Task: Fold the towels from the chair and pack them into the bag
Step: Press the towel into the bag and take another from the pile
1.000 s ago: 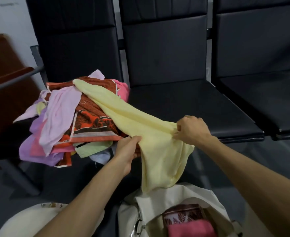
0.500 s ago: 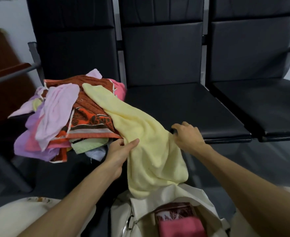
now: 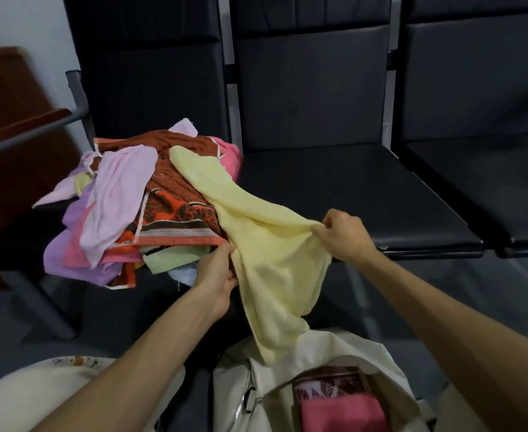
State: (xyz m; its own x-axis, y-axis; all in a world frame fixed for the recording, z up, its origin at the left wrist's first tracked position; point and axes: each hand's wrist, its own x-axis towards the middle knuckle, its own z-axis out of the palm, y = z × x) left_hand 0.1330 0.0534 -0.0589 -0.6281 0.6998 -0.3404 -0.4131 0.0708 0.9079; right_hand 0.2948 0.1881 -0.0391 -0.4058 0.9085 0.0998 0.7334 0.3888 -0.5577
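A pale yellow towel (image 3: 272, 260) stretches from the pile of towels (image 3: 138, 207) on the left black chair (image 3: 150, 88) down toward the cream bag (image 3: 328, 353). My left hand (image 3: 216, 275) grips the towel's left edge near the pile's front. My right hand (image 3: 343, 235) pinches its upper right edge over the front of the middle seat. The towel's lower end hangs over the bag's open mouth. Inside the bag lie a folded pink towel (image 3: 343, 413) and a brown patterned one (image 3: 331, 385).
Three black padded chairs stand in a row; the middle seat (image 3: 334, 194) and right seat (image 3: 490, 182) bear nothing. A metal armrest (image 3: 32, 132) and a wooden piece (image 3: 10, 126) are at the left. My knee in light cloth (image 3: 38, 394) is at bottom left.
The right hand has lifted and pulled the yellow towel's edge to the right, spreading it. The left hand has closed its grip on the towel's left edge.
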